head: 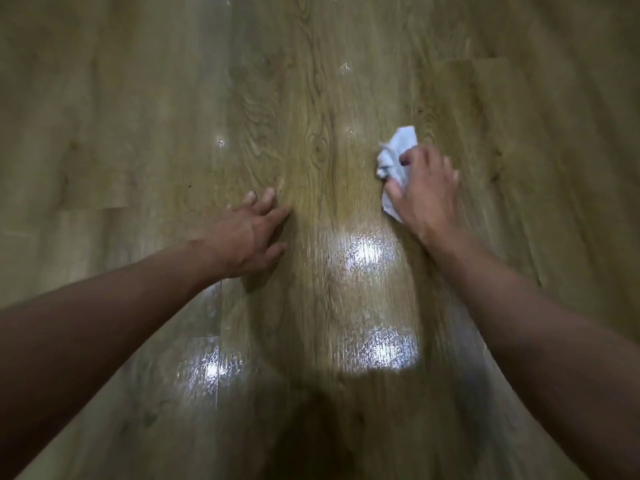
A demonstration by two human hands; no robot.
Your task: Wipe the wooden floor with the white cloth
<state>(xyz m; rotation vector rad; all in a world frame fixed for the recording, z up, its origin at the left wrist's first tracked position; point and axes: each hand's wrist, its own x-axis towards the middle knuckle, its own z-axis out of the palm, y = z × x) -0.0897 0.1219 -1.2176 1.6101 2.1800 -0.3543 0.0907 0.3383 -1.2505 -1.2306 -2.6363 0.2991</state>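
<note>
Your right hand (427,192) grips the white cloth (398,150), fingers curled, centre right; the wooden floor (311,98) gleams lower-left of it; left hand (249,233) splayed flat.

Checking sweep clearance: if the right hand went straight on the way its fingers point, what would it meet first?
Only the white cloth bunched under the right hand lies ahead; beyond it, bare wooden floor with small glints, free as far as the picture shows.
</note>
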